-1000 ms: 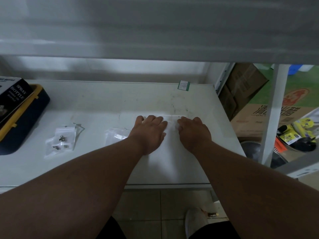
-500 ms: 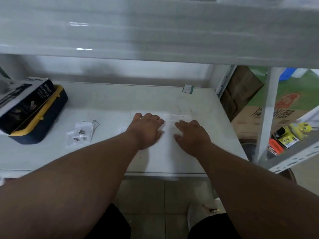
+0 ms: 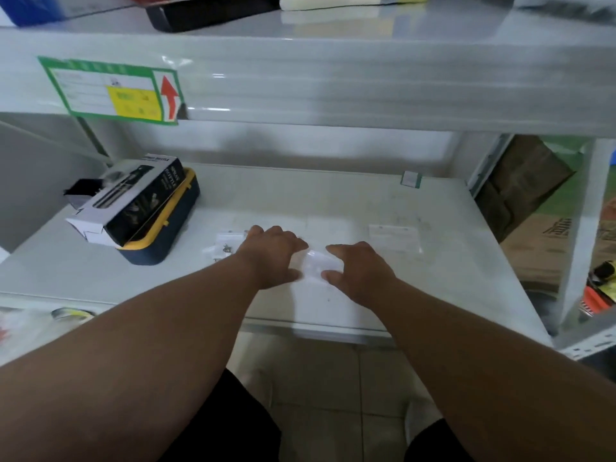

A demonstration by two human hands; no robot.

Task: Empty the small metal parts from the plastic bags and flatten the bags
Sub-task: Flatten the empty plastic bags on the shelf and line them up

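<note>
Head view, left hand (image 3: pixel 271 256) and right hand (image 3: pixel 358 273) at centre frame, each pinching an edge of a clear bag (image 3: pixel 318 265) over the white counter (image 3: pixel 333 201), flat bag (image 3: pixel 393 237) at right, bag with metal parts (image 3: pixel 225 246) left of the hands, box (image 3: pixel 128 198) at left.

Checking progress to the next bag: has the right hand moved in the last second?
Yes. The right hand has shifted left: it was below the green-edged sticker, now it sits left of it.

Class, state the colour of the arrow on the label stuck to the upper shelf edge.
Red, pointing up: the arrow on the green-bordered label, head view.
</note>
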